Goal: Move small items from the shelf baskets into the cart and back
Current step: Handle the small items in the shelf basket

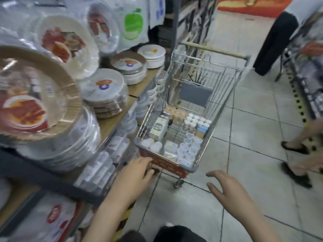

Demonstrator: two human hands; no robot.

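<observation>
reaching hands (132, 173) toward loaded cart (174, 167)

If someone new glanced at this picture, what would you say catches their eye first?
Probably the wire shopping cart in the middle of the aisle, its bottom strewn with small cups and packets. Next, the wrapped stacks of paper plates crowding the shelf at left. Both hands reach toward the cart's near end, the left hand by its red bumper, the right hand open and empty.

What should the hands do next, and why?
Probably the left hand, empty and already by the near red rim of the wire shopping cart, should reach in for a small clear plastic cup. The right hand hovers open and empty over the floor.
</observation>
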